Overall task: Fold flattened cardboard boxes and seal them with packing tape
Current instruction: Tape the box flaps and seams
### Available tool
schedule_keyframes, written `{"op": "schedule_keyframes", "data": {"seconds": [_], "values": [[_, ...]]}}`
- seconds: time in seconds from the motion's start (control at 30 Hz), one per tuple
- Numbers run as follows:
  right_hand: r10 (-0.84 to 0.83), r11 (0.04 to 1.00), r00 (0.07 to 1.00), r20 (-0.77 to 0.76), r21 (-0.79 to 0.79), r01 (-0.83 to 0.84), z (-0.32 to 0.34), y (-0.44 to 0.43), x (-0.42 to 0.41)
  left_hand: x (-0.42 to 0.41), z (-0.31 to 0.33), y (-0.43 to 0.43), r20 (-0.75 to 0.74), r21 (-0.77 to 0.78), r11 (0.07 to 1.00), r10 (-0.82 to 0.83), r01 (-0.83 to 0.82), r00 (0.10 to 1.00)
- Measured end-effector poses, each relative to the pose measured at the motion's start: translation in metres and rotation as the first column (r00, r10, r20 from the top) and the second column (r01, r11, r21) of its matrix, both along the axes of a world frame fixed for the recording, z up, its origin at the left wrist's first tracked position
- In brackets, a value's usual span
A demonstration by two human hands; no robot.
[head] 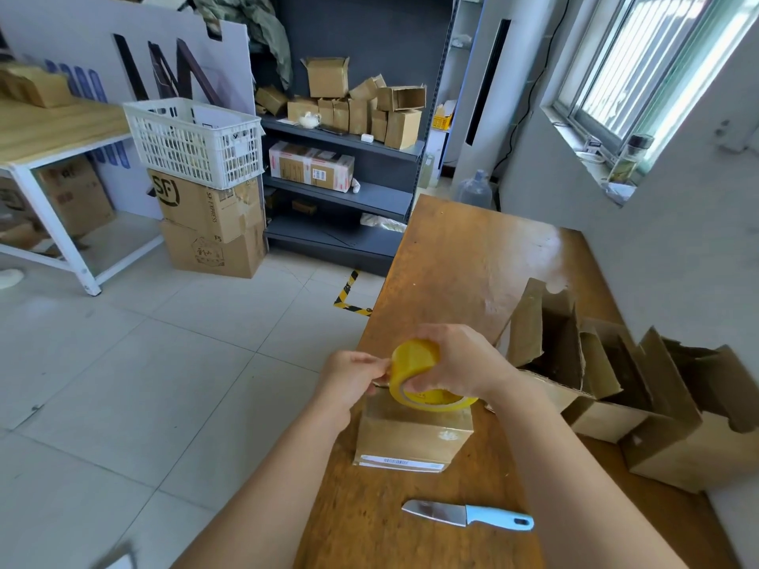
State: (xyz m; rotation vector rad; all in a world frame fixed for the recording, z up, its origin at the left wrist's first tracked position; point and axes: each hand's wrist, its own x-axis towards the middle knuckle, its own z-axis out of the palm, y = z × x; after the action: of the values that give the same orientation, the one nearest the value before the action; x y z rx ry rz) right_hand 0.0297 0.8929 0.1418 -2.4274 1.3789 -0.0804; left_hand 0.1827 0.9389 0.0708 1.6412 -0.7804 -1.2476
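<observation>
A small folded cardboard box [412,435] with a barcode label stands on the wooden table [464,256] near its left edge. Above the box, my right hand [460,359] grips a yellow roll of packing tape [415,373] from the top. My left hand [353,373] pinches the tape's free end at the roll's left side, just over the box's top left corner. The box's top is partly hidden by the roll and hands.
A knife with a light blue handle [468,515] lies on the table in front of the box. Several open folded boxes [608,388] crowd the table's right side by the wall. Across the tiled floor stand stacked cartons with a white basket [193,137] and a dark shelf [341,190].
</observation>
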Motion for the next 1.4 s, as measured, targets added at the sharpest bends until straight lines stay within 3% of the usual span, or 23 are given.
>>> {"op": "schedule_keyframes", "data": {"seconds": [0.17, 0.27, 0.43, 0.53, 0.67, 0.87, 0.93, 1.13, 1.4], "values": [[0.004, 1.000, 1.000, -0.016, -0.003, -0.005, 0.000, -0.001, 0.001, 0.001, 0.002, -0.004, -0.116, 0.105, 0.993, -0.037, 0.049, 0.993], [0.002, 1.000, 1.000, -0.019, 0.007, -0.002, 0.000, -0.003, 0.001, 0.002, 0.002, -0.006, -0.108, 0.123, 0.989, -0.072, 0.085, 0.992], [0.023, 0.999, 0.999, -0.037, 0.046, -0.021, 0.002, -0.007, -0.002, -0.006, 0.007, -0.008, 0.064, 0.099, 0.989, -0.117, 0.111, 0.991], [0.016, 0.992, 1.000, -0.017, 0.125, -0.013, 0.002, -0.012, -0.008, -0.008, 0.006, -0.008, 0.253, 0.053, 0.992, -0.122, 0.113, 0.960], [-0.117, 0.957, 0.961, 0.251, 0.289, 0.041, -0.006, -0.011, -0.013, 0.000, -0.002, -0.010, 0.606, 0.001, 0.994, -0.091, 0.113, 0.790], [-0.226, 0.944, 0.848, 0.479, 0.324, 0.069, -0.017, -0.011, -0.014, 0.006, -0.010, -0.012, 0.680, 0.028, 0.994, -0.098, 0.108, 0.726], [-0.190, 0.955, 0.868, 0.459, 0.290, 0.055, -0.015, -0.011, -0.010, 0.010, -0.014, -0.013, 0.667, 0.039, 0.995, -0.095, 0.092, 0.739], [-0.094, 0.991, 0.972, 0.216, 0.115, 0.071, -0.006, -0.015, -0.002, 0.013, -0.026, -0.008, 0.643, 0.088, 0.994, -0.106, 0.064, 0.759], [-0.072, 0.997, 0.993, 0.090, 0.021, 0.071, -0.010, -0.024, 0.000, 0.012, -0.039, -0.017, 0.625, 0.132, 0.985, -0.167, 0.107, 0.763]]}}
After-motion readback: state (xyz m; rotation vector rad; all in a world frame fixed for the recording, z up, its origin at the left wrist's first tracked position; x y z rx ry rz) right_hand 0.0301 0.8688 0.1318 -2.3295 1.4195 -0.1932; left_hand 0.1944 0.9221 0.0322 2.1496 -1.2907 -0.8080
